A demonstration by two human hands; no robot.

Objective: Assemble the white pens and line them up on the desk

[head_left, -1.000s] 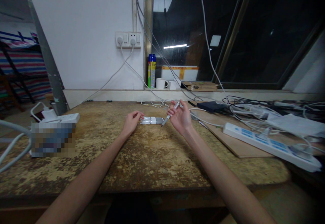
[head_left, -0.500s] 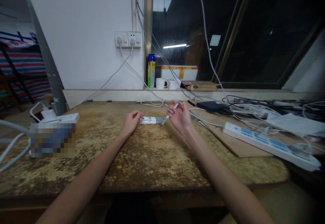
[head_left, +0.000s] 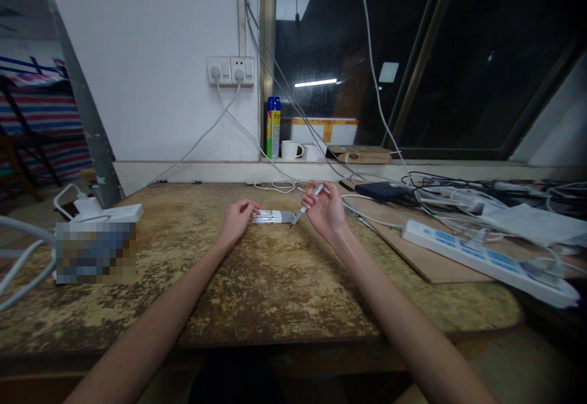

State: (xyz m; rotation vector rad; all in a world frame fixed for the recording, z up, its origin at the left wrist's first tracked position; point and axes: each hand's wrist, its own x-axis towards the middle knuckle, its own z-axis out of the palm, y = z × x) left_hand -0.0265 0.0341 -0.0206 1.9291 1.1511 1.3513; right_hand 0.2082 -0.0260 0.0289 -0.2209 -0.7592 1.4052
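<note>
Several white and grey pens (head_left: 274,217) lie side by side on the worn wooden table (head_left: 275,294). At their left ends is my left hand (head_left: 238,219), its fingers curled and pressed on the pen ends. My right hand (head_left: 326,211) grips one more pen (head_left: 300,213), which slants with its dark, thin tip down and to the left, beside the right ends of the row. Part of this pen is hidden by my fingers.
On the right, a white power strip (head_left: 486,260) rests on a brown board (head_left: 413,257) among tangled cables. A dark flat box (head_left: 383,192) sits behind it. Another power strip (head_left: 121,213) is at the left. A spray can (head_left: 274,129) and white mug (head_left: 290,150) stand on the windowsill.
</note>
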